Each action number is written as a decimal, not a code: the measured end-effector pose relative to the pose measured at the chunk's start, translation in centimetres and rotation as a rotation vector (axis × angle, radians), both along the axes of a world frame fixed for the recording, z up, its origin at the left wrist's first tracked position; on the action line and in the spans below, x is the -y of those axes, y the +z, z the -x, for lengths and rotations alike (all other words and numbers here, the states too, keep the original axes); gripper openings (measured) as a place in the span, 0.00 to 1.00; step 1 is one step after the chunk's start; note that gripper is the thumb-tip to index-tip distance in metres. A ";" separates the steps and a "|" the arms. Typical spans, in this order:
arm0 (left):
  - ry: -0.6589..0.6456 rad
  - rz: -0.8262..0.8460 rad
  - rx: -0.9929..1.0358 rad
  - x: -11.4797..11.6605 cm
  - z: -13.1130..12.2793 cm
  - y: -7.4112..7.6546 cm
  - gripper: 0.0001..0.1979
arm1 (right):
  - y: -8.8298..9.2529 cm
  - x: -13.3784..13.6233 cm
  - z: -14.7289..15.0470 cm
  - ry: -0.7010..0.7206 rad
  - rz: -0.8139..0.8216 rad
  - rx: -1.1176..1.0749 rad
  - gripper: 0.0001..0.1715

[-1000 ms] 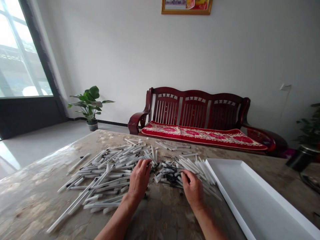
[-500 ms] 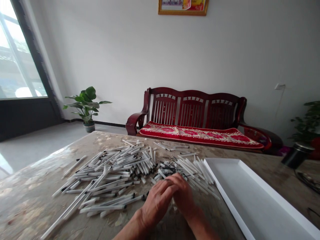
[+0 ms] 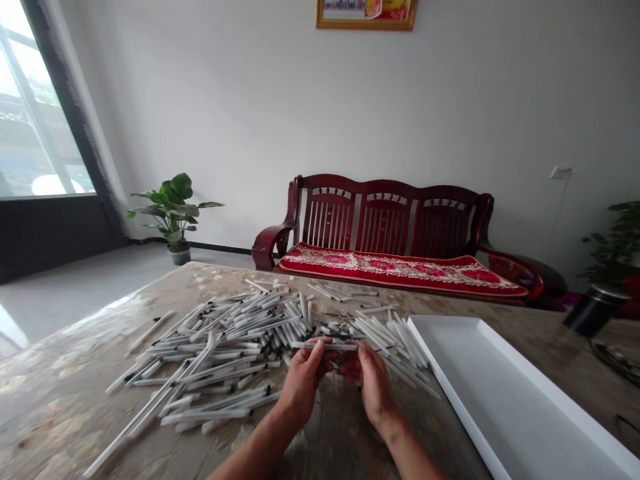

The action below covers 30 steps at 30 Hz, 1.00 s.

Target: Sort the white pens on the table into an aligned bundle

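A whitish pen (image 3: pixel 336 347) lies level between my two hands, just above the table. My left hand (image 3: pixel 306 375) pinches its left part, thumb on top. At the right end, the thumb and fingers of my right hand (image 3: pixel 371 377) close on it. Beyond and to the left spreads a big heap of white pens (image 3: pixel 235 333), many with black ends. Just past my right hand fans a group of white pen barrels (image 3: pixel 390 337). Small dark and clear parts (image 3: pixel 334 329) lie behind my hands, partly hidden by them.
A shallow white tray (image 3: pixel 505 387) stands on the patterned table (image 3: pixel 45 400) at the right. Farther right are a black cylinder (image 3: pixel 595 310) and dark cables (image 3: pixel 617 363). A red wooden bench (image 3: pixel 385 220) and a potted plant (image 3: pixel 175 207) are beyond the table.
My hands were together, one over the other, fingers hidden. Now they are apart, with the pen showing level between them.
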<state>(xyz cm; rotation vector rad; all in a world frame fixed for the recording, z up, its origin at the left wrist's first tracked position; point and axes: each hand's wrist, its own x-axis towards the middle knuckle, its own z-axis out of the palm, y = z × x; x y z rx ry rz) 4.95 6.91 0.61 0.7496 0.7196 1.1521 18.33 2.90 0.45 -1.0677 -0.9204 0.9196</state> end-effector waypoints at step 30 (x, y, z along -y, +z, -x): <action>0.037 0.127 0.099 -1.0 0.5 -0.4 0.14 | -0.5 -0.8 -1.5 -0.116 0.011 0.322 0.22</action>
